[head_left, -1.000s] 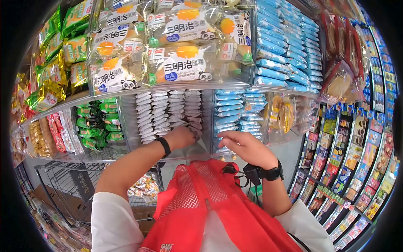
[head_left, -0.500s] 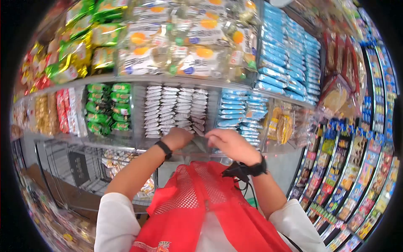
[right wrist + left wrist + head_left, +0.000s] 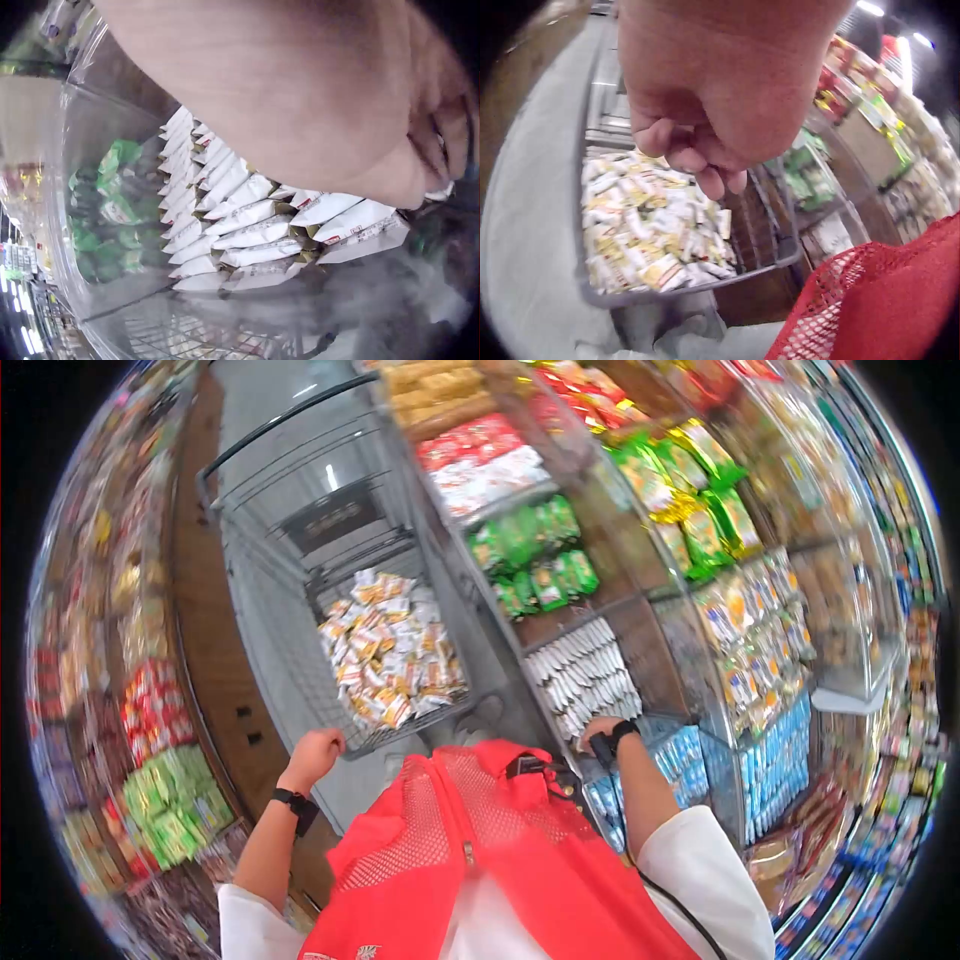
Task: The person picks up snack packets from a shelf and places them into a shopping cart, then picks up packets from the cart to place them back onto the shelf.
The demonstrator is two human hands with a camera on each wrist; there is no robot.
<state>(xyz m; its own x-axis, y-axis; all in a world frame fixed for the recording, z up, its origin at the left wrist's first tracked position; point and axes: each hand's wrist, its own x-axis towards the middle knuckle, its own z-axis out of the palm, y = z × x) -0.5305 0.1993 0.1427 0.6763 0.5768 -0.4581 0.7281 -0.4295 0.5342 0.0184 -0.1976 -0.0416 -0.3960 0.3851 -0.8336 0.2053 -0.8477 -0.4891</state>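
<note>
My right hand (image 3: 603, 735) is at the near end of the rows of white packets (image 3: 585, 675) in a clear shelf bin. In the right wrist view its curled fingers (image 3: 450, 146) show a sliver of white at their tips; I cannot tell whether they hold a packet. My left hand (image 3: 315, 757) hangs beside the near corner of a grey shopping cart (image 3: 240, 600), its fingers loosely curled and nothing in them. Many small white-and-yellow packets (image 3: 395, 650) lie in a loose heap inside the cart.
Green packets (image 3: 535, 565) fill the bin beyond the white ones; light-blue packets (image 3: 685, 765) lie on the nearer side. An upper tier holds clear-wrapped cakes (image 3: 755, 625) and green-and-gold bags (image 3: 690, 495). Another stocked shelf with green packs (image 3: 175, 805) stands on the left.
The head view has swung left to bring in the cart. My left hand has left the white packets' bin and come over beside the cart; my right hand is now at those packets.
</note>
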